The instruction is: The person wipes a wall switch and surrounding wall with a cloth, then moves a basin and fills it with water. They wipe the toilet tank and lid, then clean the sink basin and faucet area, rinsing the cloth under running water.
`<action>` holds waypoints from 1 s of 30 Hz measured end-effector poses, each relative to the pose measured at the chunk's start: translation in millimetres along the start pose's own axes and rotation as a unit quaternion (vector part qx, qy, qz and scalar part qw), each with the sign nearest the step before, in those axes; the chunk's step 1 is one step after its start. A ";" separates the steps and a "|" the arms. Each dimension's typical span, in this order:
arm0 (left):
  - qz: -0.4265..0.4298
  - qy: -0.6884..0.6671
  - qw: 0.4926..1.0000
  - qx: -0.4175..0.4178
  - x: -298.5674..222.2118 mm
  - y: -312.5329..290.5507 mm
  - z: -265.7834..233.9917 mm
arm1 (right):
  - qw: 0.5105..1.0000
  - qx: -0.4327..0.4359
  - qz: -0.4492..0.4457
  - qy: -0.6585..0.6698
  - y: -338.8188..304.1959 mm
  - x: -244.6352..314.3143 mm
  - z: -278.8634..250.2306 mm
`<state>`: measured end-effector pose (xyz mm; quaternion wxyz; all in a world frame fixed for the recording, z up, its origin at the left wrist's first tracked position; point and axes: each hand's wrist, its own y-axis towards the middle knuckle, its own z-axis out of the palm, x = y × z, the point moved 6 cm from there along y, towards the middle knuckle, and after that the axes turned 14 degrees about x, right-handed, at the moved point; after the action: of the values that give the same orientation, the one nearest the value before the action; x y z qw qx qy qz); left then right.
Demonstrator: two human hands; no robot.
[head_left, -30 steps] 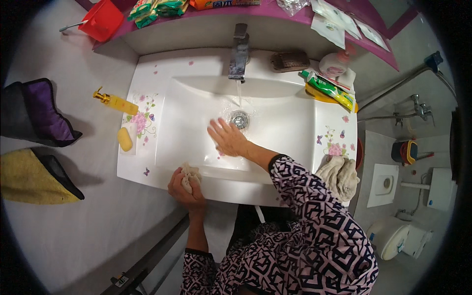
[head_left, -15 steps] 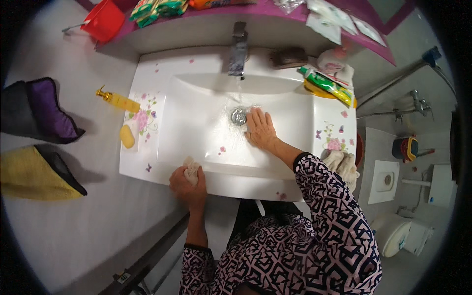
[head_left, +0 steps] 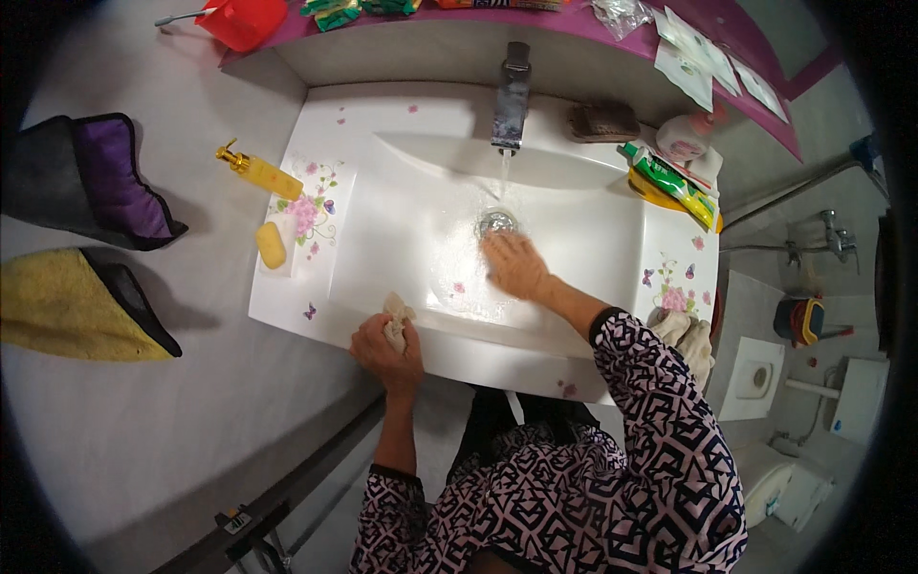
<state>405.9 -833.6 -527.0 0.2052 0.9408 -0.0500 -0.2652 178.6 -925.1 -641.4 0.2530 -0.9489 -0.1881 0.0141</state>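
Note:
My left hand (head_left: 384,356) is closed around a crumpled pale cloth (head_left: 398,322) at the front edge of the white washbasin (head_left: 382,239). My right hand (head_left: 519,268) reaches down into the bowl, its fingers stretched out over the near side of the round metal drain (head_left: 497,224); nothing shows in it, and it is slightly blurred. Water runs from the tap (head_left: 512,100) into the bowl just beyond these fingertips. A wet sheen lies over the bottom of the bowl.
On the left rim stand a yellow pump bottle (head_left: 258,175) and a yellow soap bar (head_left: 271,246). At the right are a green toothpaste tube (head_left: 669,182), a brown block-like object (head_left: 603,122), a pinkish bottle (head_left: 685,137) and a pale cloth (head_left: 690,342). A purple shelf (head_left: 430,14) overhangs the back.
My right hand has drawn nearer to me and over the near side of the drain. The whole view has shifted, and my left hand still grips the cloth at the front edge.

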 end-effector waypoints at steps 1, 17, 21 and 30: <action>0.000 0.005 1.000 0.000 0.4 -0.3 -1.7 | 0.999 -0.039 0.020 0.000 3.6 -8.8 -8.0; 0.007 -0.026 1.000 0.001 1.2 -4.5 -5.0 | 0.997 0.058 -0.056 0.007 3.5 35.1 -11.1; 0.006 -0.029 0.999 0.013 3.8 -2.2 -0.6 | 0.978 0.162 -0.117 -0.062 -37.5 20.2 9.1; 0.006 -0.001 1.000 0.007 0.2 -2.5 -0.5 | 0.998 0.013 0.059 -0.012 -46.3 -39.2 2.0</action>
<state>406.3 -831.2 -527.6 0.2005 0.9416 -0.0578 -0.2645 125.8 -901.3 -623.4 0.2613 -0.9549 -0.1342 0.0429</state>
